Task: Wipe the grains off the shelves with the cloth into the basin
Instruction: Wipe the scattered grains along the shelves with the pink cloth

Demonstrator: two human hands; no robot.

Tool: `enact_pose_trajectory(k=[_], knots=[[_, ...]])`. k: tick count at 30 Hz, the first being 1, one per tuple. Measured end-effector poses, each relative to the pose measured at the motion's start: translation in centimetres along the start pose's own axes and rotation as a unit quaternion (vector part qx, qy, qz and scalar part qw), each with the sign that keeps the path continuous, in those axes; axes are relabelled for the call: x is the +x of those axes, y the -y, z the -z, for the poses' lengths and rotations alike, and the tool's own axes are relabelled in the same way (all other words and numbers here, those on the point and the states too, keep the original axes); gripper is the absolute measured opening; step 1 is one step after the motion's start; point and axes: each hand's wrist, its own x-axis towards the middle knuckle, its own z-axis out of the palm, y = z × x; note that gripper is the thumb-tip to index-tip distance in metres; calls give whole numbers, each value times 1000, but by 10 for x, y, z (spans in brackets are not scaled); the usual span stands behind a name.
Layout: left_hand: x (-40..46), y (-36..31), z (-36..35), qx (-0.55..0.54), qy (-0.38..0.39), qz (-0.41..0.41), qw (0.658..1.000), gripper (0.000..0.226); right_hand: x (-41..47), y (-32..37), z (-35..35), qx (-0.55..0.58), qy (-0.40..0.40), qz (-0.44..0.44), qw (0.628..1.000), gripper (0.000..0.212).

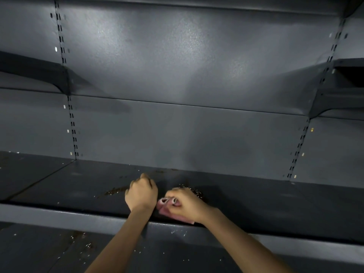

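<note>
Both my hands rest on a dark grey metal shelf (256, 203). My right hand (187, 203) presses a pink cloth (166, 210) flat against the shelf near its front edge. My left hand (141, 194) sits just left of it with fingers curled in a fist; whether it holds anything is hidden. Brown and white grains (116, 191) lie in a streak left of my left hand. More grains (195, 191) are scattered behind my right hand. No basin is in view.
A lower shelf (49, 249) below carries scattered grains (88, 246). The grey back panel (187, 134) rises behind, with slotted uprights (73, 131) at left and right. Shelf brackets (65, 79) jut out at upper left and upper right.
</note>
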Motion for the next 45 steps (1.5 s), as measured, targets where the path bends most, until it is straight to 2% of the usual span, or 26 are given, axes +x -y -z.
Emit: enact_pose_trajectory(k=[4, 8, 11, 13, 17, 20, 23, 25, 30, 33, 35, 36, 41, 45], knots=[[-3, -2, 2, 18, -7, -8, 1000, 20, 9, -20, 4, -71, -65, -87, 992, 12], [-2, -2, 1, 26, -3, -6, 1000, 21, 10, -18, 20, -50, -117, -49, 991, 9], [-2, -2, 1, 33, 4, -14, 999, 22, -5, -4, 23, -17, -35, 11, 999, 10], [-2, -2, 0, 29, 5, -18, 999, 21, -14, -2, 16, -19, 17, 20, 999, 16], [-2, -2, 0, 37, 5, -22, 999, 21, -14, -20, 19, -130, -14, -41, 991, 32], [-2, -2, -1, 38, 2, -29, 999, 21, -18, -25, 38, -127, -59, -49, 989, 40], [-1, -1, -4, 37, 6, -29, 999, 20, -32, -18, 36, -125, -1, 7, 992, 32], [-1, -1, -4, 39, 7, -32, 999, 20, -38, -18, 24, -144, 31, 7, 989, 34], [-1, 0, -4, 35, 5, -33, 999, 20, -21, -34, 22, -208, -12, -61, 976, 37], [-1, 0, -4, 33, -7, -42, 999, 20, -21, -36, 36, -69, -130, -122, 982, 27], [-3, -2, -4, 38, -10, -53, 998, 20, -25, -41, 51, -35, -238, -187, 953, 20], [-4, -4, -4, 46, -9, -63, 997, 20, -30, -45, 58, -38, -263, -223, 938, 19], [-3, -5, -11, 93, -17, -124, 988, 17, -49, -73, 80, -56, -219, -410, 884, 18], [4, -8, -14, 106, -4, -126, 986, 19, -46, -82, 67, -80, -155, -489, 855, 24]])
